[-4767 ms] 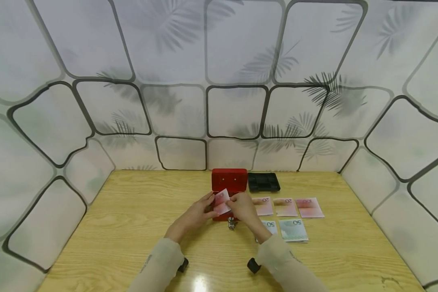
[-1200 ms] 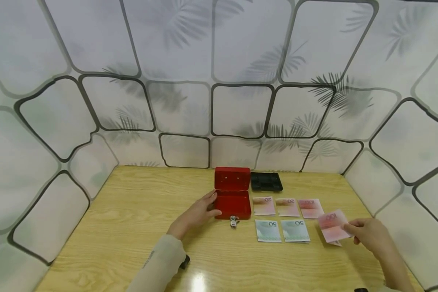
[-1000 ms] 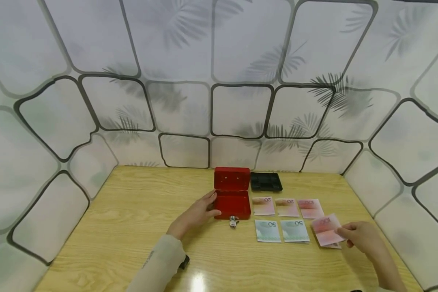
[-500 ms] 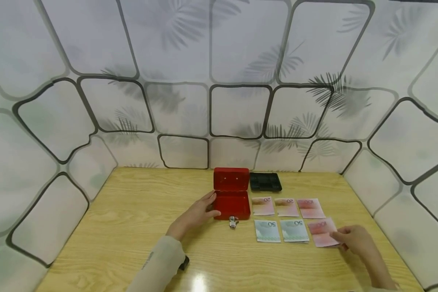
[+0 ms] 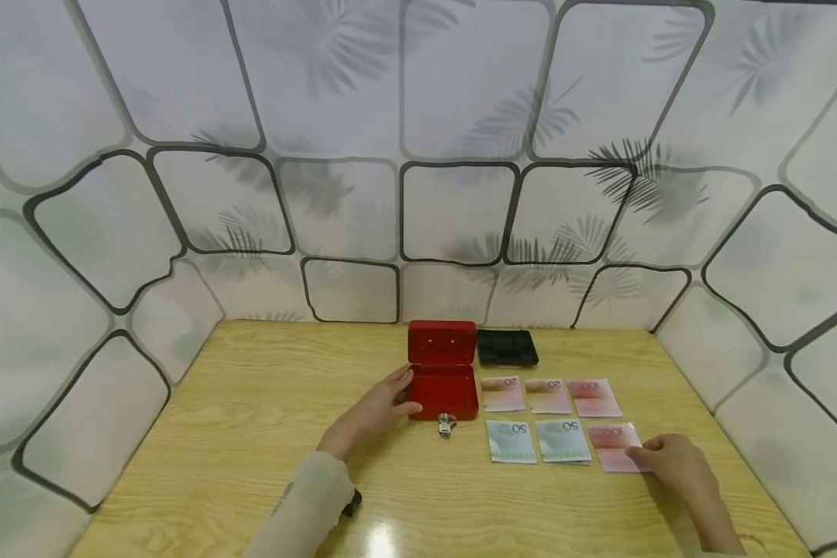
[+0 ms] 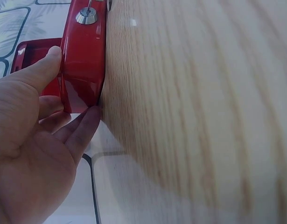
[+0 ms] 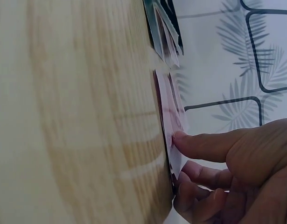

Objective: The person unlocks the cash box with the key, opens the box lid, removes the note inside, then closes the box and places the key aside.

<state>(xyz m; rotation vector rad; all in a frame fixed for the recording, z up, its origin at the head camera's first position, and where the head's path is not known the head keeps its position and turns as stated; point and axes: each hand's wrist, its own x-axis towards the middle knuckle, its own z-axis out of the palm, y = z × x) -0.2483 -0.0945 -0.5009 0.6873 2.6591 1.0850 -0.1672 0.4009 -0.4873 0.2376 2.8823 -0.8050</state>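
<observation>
A red metal cash box (image 5: 443,391) stands with its lid raised, its tray space bare, keys (image 5: 446,424) hanging from the front lock. My left hand (image 5: 373,409) grips the box's left side; in the left wrist view the thumb (image 6: 53,52) lies over the rim and the fingers are against the side wall. At the right, my right hand (image 5: 676,463) pinches the right edge of a folded pink 100 banknote (image 5: 612,448), which lies nearly flat on the table. The right wrist view shows the thumb on top of this note (image 7: 167,112), other fingers curled at its edge.
Folded 20 notes (image 5: 504,394), (image 5: 548,396) and a 100 note (image 5: 594,397) form the back row. Two green 50 notes (image 5: 511,442), (image 5: 563,441) lie in front. A black compartment tray (image 5: 508,348) sits behind them. Patterned cloth walls (image 5: 453,209) border the wooden table (image 5: 251,387).
My right hand took the 100 note from the cash box, carried it right and lowered it beside the 50 notes. My left hand stays at the box.
</observation>
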